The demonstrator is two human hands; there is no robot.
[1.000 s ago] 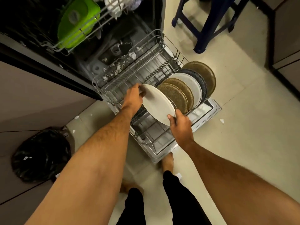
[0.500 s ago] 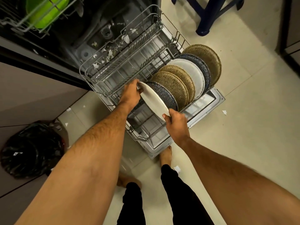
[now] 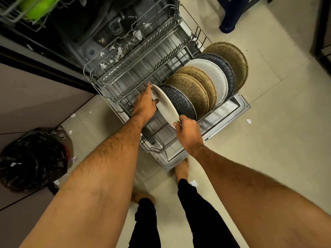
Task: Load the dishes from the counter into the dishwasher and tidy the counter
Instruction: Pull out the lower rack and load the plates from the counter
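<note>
Nearest: right hand point(image 3: 188, 130) pinching the lower rim of the white plate point(image 3: 165, 104); left hand point(image 3: 145, 102) gripping its upper rim, thumb on the face; plate on edge at the near end of the row in the pulled-out lower rack point(image 3: 125, 81), touching or just beside the dark speckled plate point(image 3: 180, 102). Best practice, by judgement: kept near upright, seated between tines, freed only once steady. Beyond: round, flat plates, smooth glazed white, rough-looking tan speckle point(image 3: 192, 92); thin grey wire rack; paper scraps point(image 3: 118, 51) at the far end.
</note>
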